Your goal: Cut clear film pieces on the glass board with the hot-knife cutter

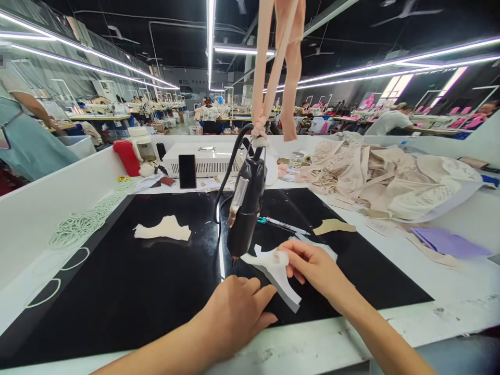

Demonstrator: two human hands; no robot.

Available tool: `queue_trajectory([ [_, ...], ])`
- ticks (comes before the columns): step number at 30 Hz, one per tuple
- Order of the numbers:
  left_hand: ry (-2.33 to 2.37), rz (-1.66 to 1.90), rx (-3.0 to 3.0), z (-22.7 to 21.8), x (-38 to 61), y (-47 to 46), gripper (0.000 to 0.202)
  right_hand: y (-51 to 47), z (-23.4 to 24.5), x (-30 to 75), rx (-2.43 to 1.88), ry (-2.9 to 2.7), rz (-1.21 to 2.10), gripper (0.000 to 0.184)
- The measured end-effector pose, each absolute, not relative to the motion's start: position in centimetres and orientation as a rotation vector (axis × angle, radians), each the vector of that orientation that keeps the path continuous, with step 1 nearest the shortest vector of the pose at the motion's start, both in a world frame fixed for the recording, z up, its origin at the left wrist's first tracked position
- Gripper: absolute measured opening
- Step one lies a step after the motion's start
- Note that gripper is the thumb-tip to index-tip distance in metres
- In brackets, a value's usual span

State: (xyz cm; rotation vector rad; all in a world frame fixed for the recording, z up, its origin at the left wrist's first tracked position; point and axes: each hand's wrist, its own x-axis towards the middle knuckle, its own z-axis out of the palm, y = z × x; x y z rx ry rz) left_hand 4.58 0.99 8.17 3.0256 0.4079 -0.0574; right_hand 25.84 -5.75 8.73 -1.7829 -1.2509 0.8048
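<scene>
My right hand (312, 265) pinches the upper edge of a white cut fabric piece (273, 268) between thumb and fingers, and a small bit curls up there. The piece slants down towards the front, with a grey layer or shadow along its lower edge. My left hand (238, 310) is over the black mat (175, 291), just left of the piece. Its fingers are bent, with thumb and forefinger apart and nothing visible between them. Above the hands a black handheld tool (246, 203) hangs tip-down from a knotted peach fabric strip (269, 67).
A cream fabric piece (163, 229) lies at left on the mat. A pen (287, 225) and a tan template-like piece (334, 226) lie to the right. Beige garments (390, 177) are heaped beyond. Pale green loops (86, 219) line the left edge. A phone (187, 171) stands behind.
</scene>
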Motion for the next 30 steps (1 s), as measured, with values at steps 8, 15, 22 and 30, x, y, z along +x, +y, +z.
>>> queue_trajectory([
  [8,0.471,0.104,2.898,7.0,4.2,1.1,0.049,-7.1,8.6,25.3,-1.795,-1.378,0.843,0.034],
  [15,0.479,0.182,2.836,6.5,4.0,1.2,0.045,-7.2,7.8,25.6,-1.784,-1.381,0.858,0.03],
  [22,0.436,0.028,2.942,7.4,4.7,1.2,0.029,-7.0,7.5,25.6,-1.716,-1.254,0.923,0.03],
  [30,0.432,-0.009,2.929,8.3,4.7,1.0,0.038,-4.3,8.7,27.1,-1.45,-0.811,0.768,0.052],
])
